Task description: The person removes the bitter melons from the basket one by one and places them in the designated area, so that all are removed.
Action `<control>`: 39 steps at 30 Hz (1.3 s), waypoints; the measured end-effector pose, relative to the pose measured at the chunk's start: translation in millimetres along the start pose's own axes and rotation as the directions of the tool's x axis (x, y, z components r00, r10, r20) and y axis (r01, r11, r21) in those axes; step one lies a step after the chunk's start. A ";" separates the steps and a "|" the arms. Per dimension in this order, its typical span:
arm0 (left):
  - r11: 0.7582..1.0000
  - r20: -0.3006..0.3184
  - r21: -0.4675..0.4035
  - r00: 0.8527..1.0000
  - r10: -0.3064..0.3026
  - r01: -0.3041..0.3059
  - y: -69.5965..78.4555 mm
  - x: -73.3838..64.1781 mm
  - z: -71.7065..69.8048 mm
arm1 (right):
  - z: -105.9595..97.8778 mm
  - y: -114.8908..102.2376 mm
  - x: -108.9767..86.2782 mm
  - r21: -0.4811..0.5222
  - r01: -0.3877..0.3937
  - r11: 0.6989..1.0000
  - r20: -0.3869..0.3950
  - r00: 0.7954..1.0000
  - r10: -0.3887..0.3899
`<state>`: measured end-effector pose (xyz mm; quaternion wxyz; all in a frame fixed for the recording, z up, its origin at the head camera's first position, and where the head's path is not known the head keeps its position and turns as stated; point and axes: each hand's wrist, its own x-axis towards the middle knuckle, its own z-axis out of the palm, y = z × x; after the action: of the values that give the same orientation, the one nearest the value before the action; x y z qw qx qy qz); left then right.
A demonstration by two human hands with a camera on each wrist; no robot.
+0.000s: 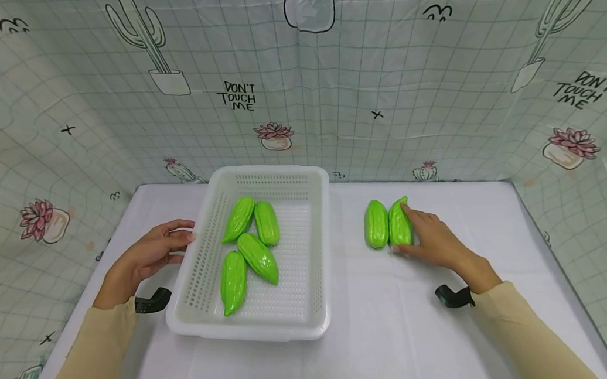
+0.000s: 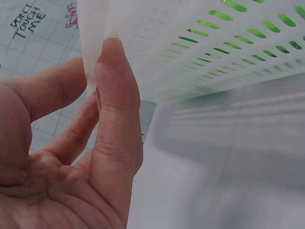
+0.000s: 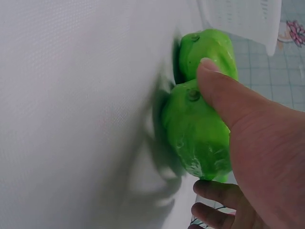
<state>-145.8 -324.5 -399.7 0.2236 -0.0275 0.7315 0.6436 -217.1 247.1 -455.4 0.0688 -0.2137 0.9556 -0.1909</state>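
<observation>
My right hand (image 1: 432, 239) lies over the right one of two glossy, ridged green gourds. Its thumb and fingers reach round both ends of this gourd (image 3: 195, 124), which rests on the table. The other green gourd (image 1: 377, 224) sits close at its left side. On the left, my left hand (image 1: 159, 247) holds the left rim of a white plastic basket (image 1: 324, 273). In the left wrist view the rim (image 2: 90, 43) passes between its digits. Several more such gourds (image 1: 259, 257) lie on the basket's bottom, towards its left side.
White cloth (image 1: 378, 335) covers the table. A grid-patterned curtain (image 1: 336, 98) with printed cacti and lettering hangs behind it and at both sides. A black wrist camera (image 1: 454, 296) sits on the right wrist, another wrist camera (image 1: 153, 301) on the left.
</observation>
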 end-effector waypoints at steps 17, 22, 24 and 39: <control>0.997 -0.010 0.072 1.000 -0.014 0.015 -0.6 -2.4 0.8 | 3.1 -0.1 -0.3 0.029 -0.001 1.000 -0.019 1.000 0.002; 1.000 -0.004 0.020 1.000 -0.008 0.008 -1.0 -0.7 1.5 | 3.8 -0.3 -2.9 0.032 -0.004 0.999 -0.022 1.000 0.005; 1.000 -0.002 -0.008 1.000 -0.006 0.006 -0.8 -0.2 1.9 | 4.0 -0.2 -4.8 0.032 -0.004 0.999 -0.025 1.000 0.004; 0.999 0.000 -0.033 1.000 -0.013 0.013 1.6 0.5 1.4 | -2.4 -8.2 -27.5 0.020 0.012 1.000 -0.071 0.997 -0.010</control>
<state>-146.3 -322.7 -398.5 0.2270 -0.0360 0.7207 0.6540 -189.8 253.0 -448.6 0.0363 -0.2114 0.9542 -0.2086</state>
